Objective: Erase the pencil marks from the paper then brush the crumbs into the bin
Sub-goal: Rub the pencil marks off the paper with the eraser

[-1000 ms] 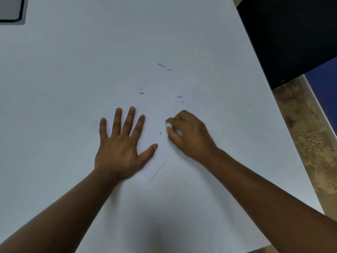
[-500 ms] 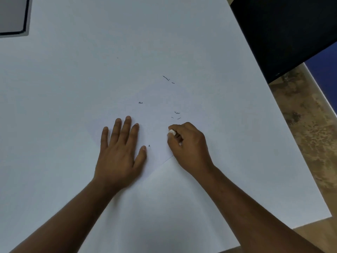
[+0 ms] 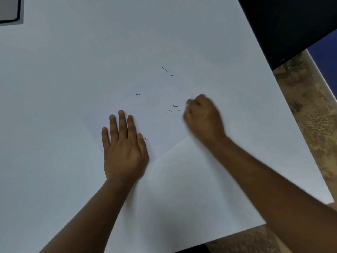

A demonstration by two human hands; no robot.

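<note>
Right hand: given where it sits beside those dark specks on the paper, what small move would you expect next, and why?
Probably a short sweep leftward. The right hand, curled and motion-blurred, sits just right of a cluster of dark crumbs on the paper, while the left hand presses flat on the sheet's near corner. More specks lie farther up. Whether it holds an eraser cannot be told.

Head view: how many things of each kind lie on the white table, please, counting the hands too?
Hands: 2 (left hand, right hand)
Paper sheet: 1
Dark specks on the paper: 7
Total: 10
</note>
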